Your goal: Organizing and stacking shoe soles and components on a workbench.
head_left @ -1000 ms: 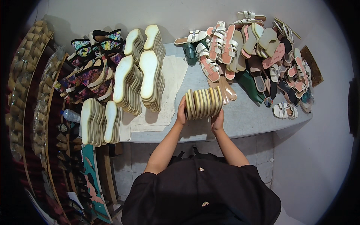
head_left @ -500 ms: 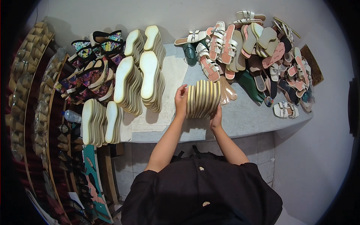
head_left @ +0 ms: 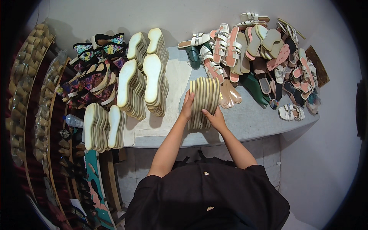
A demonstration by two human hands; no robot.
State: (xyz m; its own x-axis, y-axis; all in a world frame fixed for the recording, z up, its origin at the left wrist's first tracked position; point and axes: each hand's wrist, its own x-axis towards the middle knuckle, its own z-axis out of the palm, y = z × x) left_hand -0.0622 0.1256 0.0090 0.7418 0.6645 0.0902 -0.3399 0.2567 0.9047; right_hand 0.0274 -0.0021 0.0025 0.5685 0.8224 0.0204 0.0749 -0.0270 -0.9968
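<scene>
Between my two hands a row of cream shoe soles (head_left: pixel 205 97) is pressed together on edge, their pale rims facing up. My left hand (head_left: pixel 187 105) grips the row's left side. On the right side, my right hand (head_left: pixel 216 119) presses in, its thumb lying across the edges near the close end. Just right of the row lie several clear brownish sole-shaped pieces (head_left: pixel 229 96). Left of my hands, tall stacks of white-topped soles (head_left: pixel 153 78) stand on a pale cloth (head_left: pixel 178 73).
Sandals with white straps (head_left: pixel 232 50) and dark green shoes (head_left: pixel 253 86) heap up on the table's (head_left: pixel 245 122) right part. Patterned sandals (head_left: pixel 97 80) and a plastic bottle (head_left: pixel 74 121) lie at the left. Beyond them, shelves (head_left: pixel 50 126) hold wrapped footwear parts.
The row of soles has turned more upright and shifted slightly left. My right hand has moved from its far lower corner onto its near side, thumb now across the edges.
</scene>
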